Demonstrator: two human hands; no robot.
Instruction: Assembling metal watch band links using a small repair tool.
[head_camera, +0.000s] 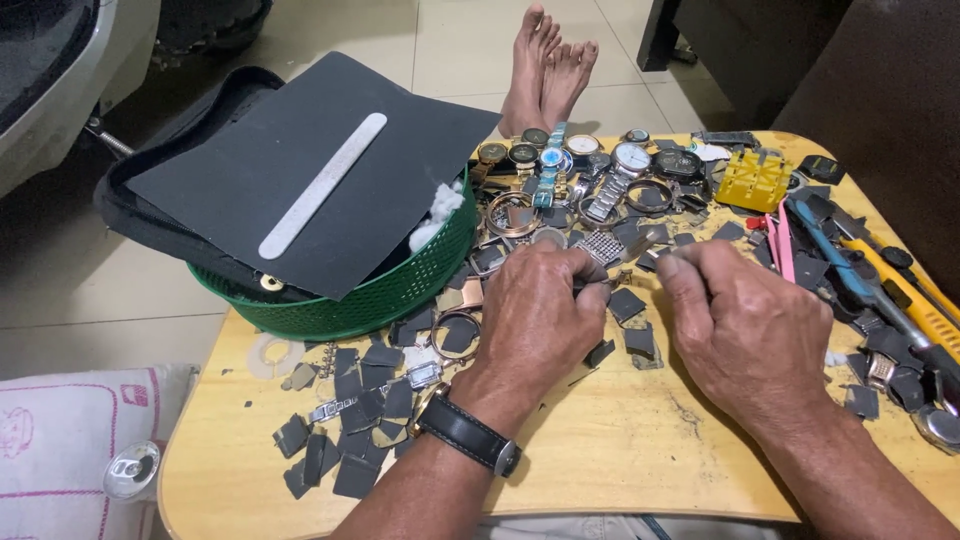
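My left hand (538, 310), with a black wristwatch (468, 435) on its wrist, pinches a small metal watch part (600, 250) at its fingertips over the wooden table (600, 450). My right hand (745, 325) is closed around a thin metal tool (650, 262) whose tip points at that part. Both hands meet near the middle of the table. What the fingers hide of the part cannot be made out.
A green basket (400, 290) at left carries a black sheet and a long file (322, 185). Several watches (600, 160) lie at the far edge. Dark scraps (350, 430), a yellow block (755, 180), pink tweezers (783, 250) and a yellow knife (905, 285) lie around. Bare feet (545, 70) rest beyond.
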